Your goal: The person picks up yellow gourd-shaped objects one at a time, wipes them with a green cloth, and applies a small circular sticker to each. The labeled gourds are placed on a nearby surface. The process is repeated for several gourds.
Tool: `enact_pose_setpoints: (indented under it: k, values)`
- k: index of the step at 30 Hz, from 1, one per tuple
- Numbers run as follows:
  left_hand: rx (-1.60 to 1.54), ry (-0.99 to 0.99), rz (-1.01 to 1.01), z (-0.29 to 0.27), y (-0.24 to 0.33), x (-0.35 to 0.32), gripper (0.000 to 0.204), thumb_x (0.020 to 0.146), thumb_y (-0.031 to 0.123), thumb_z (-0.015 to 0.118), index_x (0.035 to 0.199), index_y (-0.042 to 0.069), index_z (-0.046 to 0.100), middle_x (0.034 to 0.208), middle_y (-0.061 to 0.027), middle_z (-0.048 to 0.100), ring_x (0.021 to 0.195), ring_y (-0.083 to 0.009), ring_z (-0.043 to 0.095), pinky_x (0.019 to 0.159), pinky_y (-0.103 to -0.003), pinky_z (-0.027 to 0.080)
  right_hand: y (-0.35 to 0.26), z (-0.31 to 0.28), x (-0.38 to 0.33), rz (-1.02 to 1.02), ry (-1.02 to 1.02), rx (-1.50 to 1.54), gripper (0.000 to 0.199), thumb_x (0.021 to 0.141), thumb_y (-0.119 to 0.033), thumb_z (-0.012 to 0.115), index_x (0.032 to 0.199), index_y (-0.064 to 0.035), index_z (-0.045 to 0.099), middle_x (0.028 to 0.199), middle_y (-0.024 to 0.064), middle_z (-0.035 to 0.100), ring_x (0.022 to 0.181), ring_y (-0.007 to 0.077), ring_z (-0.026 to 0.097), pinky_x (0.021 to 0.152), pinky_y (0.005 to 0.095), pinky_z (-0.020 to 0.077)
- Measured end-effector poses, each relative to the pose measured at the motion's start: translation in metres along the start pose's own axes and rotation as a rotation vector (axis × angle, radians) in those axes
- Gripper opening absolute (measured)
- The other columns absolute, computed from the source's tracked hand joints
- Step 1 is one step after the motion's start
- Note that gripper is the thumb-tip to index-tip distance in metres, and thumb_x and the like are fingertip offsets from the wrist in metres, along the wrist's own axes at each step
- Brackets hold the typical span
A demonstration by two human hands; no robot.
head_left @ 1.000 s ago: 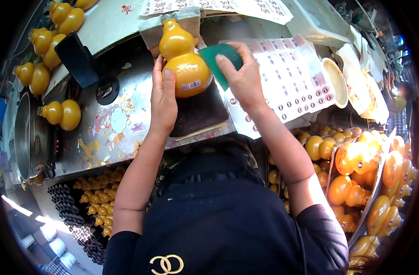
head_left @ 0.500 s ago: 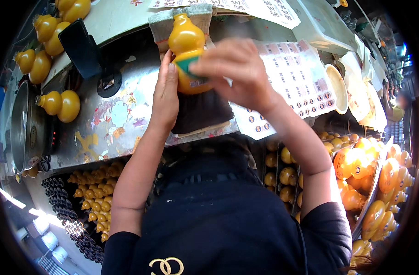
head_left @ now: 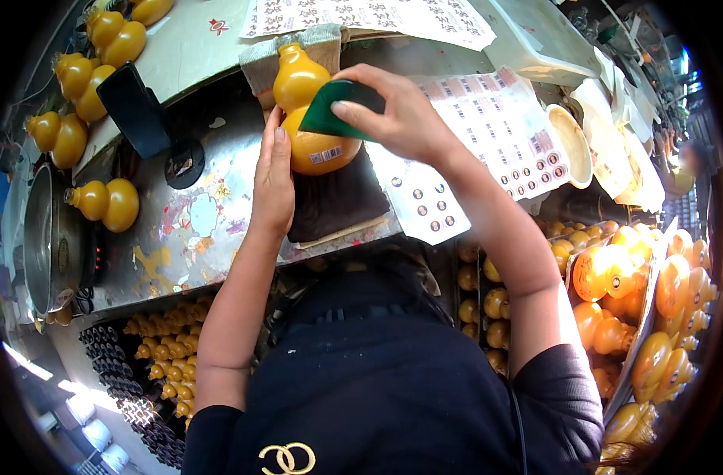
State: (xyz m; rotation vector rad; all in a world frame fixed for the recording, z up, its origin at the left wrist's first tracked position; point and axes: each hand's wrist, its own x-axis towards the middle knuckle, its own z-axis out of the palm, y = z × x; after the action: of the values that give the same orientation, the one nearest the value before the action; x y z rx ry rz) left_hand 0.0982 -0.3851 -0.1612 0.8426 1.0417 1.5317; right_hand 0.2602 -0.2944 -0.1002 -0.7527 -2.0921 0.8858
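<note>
A glossy amber gourd-shaped bottle [head_left: 307, 142], barcode-labelled, is lying neck-away; a flat green scraper [head_left: 325, 111] is overlapping its waist.

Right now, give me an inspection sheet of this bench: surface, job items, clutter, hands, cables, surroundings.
Surface: grey metal worktop, blotched with coloured stains.
Job items: glossy yellow gourd-shaped bottle, white label on its lower bulb; flat green scraper-like sheet overlapping it in view, contact unclear.
Clutter: black phone-like device on a round base; white printed label sheet; round metal pan at far left.
Hands: left hand against the bottle's left side; right hand pinching the green sheet between its fingers.
Cables: dark cord-like loop near the pan, indistinct.
Surroundings: rows of yellow gourd-shaped bottles below, left.
</note>
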Motion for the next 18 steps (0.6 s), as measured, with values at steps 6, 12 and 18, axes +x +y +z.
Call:
enact_pose_setpoints:
  k: [6,12,18]
  values:
    - [0.136,-0.07,0.066,-0.015,-0.007,0.004,0.059,0.102,0.036,0.034,0.147,0.002,0.017,0.147,-0.0113,0.031,0.136,-0.0209,0.031,0.113,-0.034,0.022,0.003,-0.002,0.021,-0.078,0.114,-0.119,0.029,0.088,-0.02,0.063,0.107,0.0007,0.058,0.096,0.0124,0.063,0.09,0.0218,0.062,0.082,0.0328,0.0483]
    - [0.706,-0.134,0.24,-0.021,0.003,-0.005,0.107,0.063,0.011,0.082,0.149,0.011,0.018,0.142,-0.0184,0.033,0.132,-0.0321,0.036,0.109,-0.04,0.03,0.024,-0.016,-0.001,0.731,0.436,1.235,0.03,0.09,-0.039,0.058,0.089,-0.0097,0.057,0.078,0.0033,0.06,0.072,0.0153,0.06,0.07,0.0293,0.0492]
    - [1.069,-0.078,0.634,0.0,0.028,-0.012,0.092,0.061,0.005,0.083,0.141,0.009,0.038,0.131,-0.0138,0.044,0.122,-0.032,0.044,0.105,-0.04,0.034,0.096,-0.028,0.024,0.576,0.645,0.335,0.034,0.081,-0.042,0.065,0.078,-0.01,0.054,0.058,0.0014,0.05,0.051,0.0167,0.051,0.052,0.0323,0.0429]
